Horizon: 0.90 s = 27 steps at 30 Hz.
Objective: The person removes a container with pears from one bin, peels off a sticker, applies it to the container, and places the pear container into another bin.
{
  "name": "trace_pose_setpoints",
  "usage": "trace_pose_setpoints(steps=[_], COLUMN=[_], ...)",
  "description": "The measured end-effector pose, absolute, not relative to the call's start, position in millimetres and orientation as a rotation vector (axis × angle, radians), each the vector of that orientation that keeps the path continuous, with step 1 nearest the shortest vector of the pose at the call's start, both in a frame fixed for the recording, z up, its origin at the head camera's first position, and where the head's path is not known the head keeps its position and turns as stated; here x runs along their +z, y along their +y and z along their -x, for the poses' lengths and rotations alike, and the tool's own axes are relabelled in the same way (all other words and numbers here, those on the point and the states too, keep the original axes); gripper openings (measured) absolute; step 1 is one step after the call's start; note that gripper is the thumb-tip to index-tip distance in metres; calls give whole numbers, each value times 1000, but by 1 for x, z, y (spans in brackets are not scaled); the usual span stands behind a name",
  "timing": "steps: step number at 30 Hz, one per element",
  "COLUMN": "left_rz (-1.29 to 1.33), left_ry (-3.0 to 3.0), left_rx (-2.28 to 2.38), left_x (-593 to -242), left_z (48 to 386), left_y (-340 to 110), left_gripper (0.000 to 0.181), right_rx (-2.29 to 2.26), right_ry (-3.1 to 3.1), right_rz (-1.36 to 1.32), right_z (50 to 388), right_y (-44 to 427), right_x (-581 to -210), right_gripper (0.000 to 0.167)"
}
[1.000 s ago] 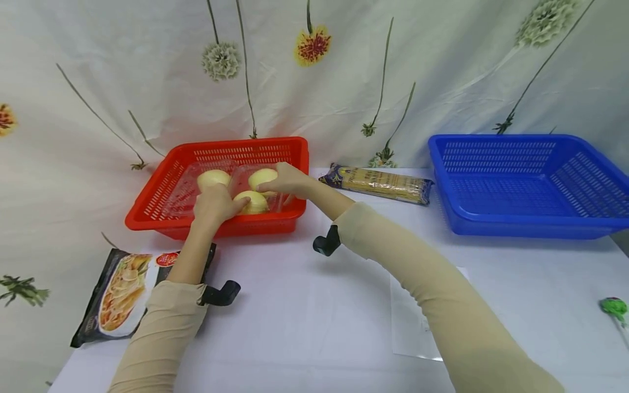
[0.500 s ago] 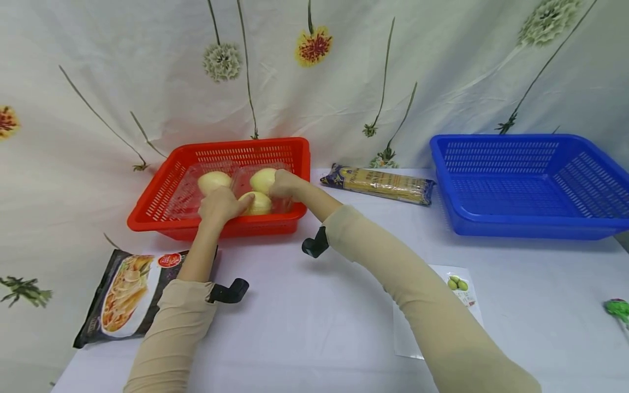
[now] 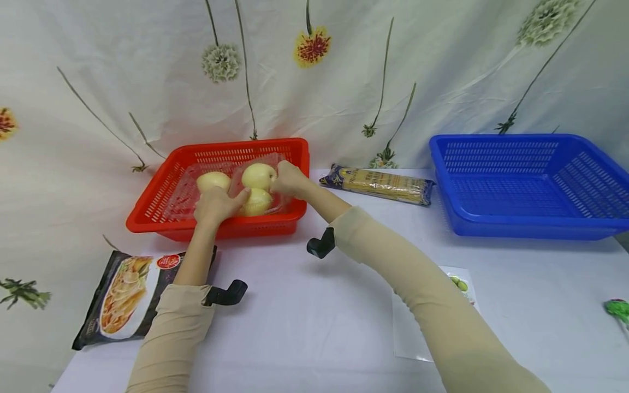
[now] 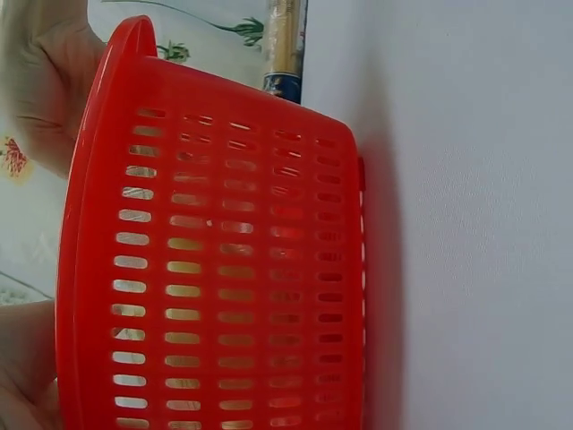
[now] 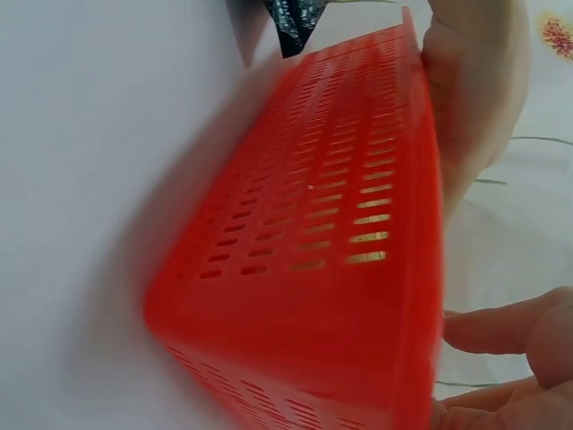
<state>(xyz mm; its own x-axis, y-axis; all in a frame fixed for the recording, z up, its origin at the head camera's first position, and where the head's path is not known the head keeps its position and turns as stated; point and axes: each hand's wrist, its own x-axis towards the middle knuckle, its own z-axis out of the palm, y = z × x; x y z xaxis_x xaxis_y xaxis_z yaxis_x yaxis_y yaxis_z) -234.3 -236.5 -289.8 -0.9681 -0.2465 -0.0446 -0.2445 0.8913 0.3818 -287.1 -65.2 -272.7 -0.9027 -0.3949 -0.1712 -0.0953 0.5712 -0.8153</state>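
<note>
A red basket (image 3: 216, 146) holds two clear plastic boxes with pale yellow round fruits. The right-hand box (image 3: 271, 158) bears two fruits, one farther (image 3: 258, 176) and one nearer (image 3: 256, 202); it looks tipped up. My right hand (image 3: 291, 180) grips that box's right side, fingers partly hidden. On its left side my left hand (image 3: 216, 207) holds the box, thumb against the nearer fruit and other fingers out of sight. Left of it, the other box (image 3: 182, 191) carries another fruit (image 3: 213, 180). Both wrist views show mostly the basket's wall (image 4: 224, 90), with my right hand (image 5: 519, 367) over the rim.
A black noodle bag (image 3: 128, 295) lies in front of the basket, partly under my left forearm. A spaghetti packet (image 3: 385, 184) sits between it and a blue basket (image 3: 511, 221). A white fruit-printed packet (image 3: 413, 327) lies beneath my right arm; a green lollipop (image 3: 618, 308) is far right.
My right hand dipped behind the fruits, then rose a little. The right-hand box has tipped up with its two fruits, which shifted slightly. My left hand has hardly moved.
</note>
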Motion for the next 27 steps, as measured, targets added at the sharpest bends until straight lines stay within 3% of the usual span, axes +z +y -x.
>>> trace_pose_setpoints(steps=[9,18,24,27], left_rz=[-354,-280,-302,-269], left_ry=[-2914,-2648,-2576,-2521], left_rx=[-684,-1071,-1374,-1593], left_x=[-279,-267,-250,-242], left_z=[231,230,228,228], left_y=[-233,-225,-214,-209], left_gripper=[58,51,62,64], right_rx=[-1318,-1594,-1669,-1687], right_ry=[2484,2280,2215,2183], right_rz=[453,473,443,436], right_z=[282,274,267,264], right_y=[-54,-27,-1,16], right_x=[-260,-244,-229,-223], right_gripper=[36,38,33,44])
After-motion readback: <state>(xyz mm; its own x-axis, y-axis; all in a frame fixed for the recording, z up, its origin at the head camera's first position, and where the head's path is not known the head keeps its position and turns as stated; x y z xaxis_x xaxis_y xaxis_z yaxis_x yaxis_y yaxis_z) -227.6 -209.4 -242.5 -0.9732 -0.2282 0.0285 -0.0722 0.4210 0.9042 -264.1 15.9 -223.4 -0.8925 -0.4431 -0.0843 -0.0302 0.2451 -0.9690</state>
